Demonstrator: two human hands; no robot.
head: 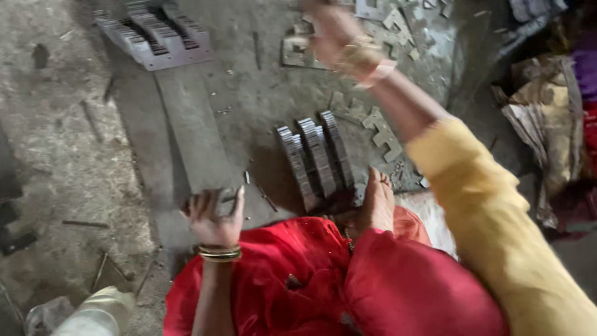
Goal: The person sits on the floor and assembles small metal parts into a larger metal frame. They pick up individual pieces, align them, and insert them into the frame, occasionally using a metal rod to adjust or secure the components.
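My left hand [214, 214] is low and close to my lap, palm down, fingers curled and slightly spread with the thumb out to the right; the bare forearm comes straight up from the bottom edge of the view and gold bangles sit at the wrist. My right arm stretches far forward and up toward the top edge, sleeved in yellow to past the elbow, forearm bare. My right hand [333, 31] is blurred at the far end of that reach, so I cannot tell its grip, bangles at the wrist

Grey stamped metal plates [316, 157] stacked upright in rows.
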